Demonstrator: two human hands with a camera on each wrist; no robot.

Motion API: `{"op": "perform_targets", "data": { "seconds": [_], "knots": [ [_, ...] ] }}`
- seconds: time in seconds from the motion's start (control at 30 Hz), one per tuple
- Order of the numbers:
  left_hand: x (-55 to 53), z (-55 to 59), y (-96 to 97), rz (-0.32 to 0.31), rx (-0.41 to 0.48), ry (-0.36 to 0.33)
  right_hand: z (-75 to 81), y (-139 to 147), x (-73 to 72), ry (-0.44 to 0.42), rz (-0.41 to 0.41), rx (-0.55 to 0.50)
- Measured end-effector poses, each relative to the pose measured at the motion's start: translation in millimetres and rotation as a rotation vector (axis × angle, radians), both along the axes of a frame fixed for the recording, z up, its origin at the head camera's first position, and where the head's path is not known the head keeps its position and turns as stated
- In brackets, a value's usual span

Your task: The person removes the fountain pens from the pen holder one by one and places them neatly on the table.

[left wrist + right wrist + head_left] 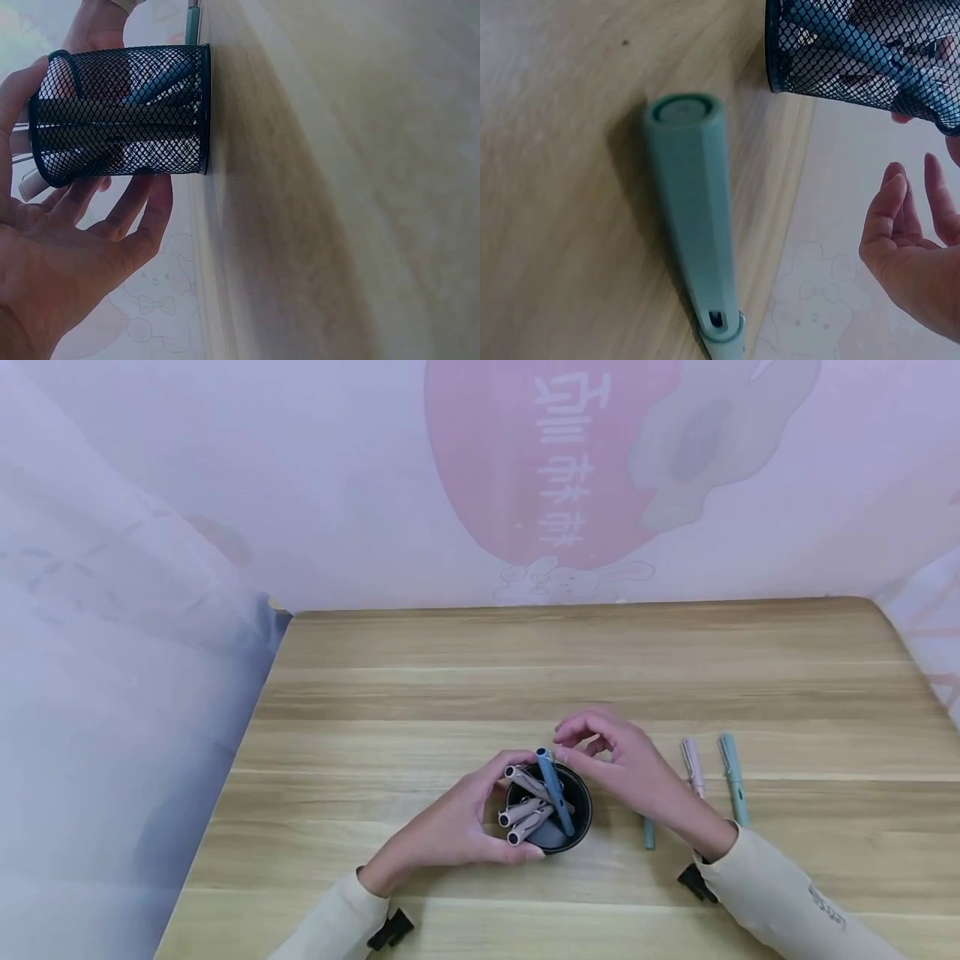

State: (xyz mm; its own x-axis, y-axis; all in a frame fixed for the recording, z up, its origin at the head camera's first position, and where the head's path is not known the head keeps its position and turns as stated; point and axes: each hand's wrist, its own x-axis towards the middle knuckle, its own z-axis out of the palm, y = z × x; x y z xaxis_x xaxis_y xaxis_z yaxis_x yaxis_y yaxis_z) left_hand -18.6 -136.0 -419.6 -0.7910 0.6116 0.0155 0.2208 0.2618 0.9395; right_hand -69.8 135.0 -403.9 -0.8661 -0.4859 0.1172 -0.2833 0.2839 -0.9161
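Note:
My left hand (480,822) grips a black mesh pen cup (588,814), thumb on the near side and fingers round the far side. The cup (124,112) stands on the table in the left wrist view. Inside lean a blue pen (556,793) and several greyish-pink pens (519,814), their ends above the rim. My right hand (622,760) hovers at the cup's right rim, its thumb close to the blue pen's top. In the right wrist view, the fingers (889,210) are loosely bent and apart, with nothing between them.
Right of the cup, a green pen (649,833) lies partly hidden under my right forearm. Beyond it lie a pale lilac pen (693,764) and a teal pen (733,777). Black clips (391,930) hang by both sleeves. A printed curtain (360,485) borders the wooden table (420,685).

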Motion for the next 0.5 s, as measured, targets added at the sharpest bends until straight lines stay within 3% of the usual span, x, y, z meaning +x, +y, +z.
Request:
{"op": "perform_targets", "data": {
  "seconds": [0.23,0.5],
  "knots": [
    [0.3,1.1,0.7,0.000,0.013,-0.024,-0.5,0.6,0.9,-0.095,0.062,-0.004],
    [1.3,0.0,0.1,0.000,0.021,-0.024,-3.9,0.9,5.8,-0.140,0.143,-0.058]
  ]
}}
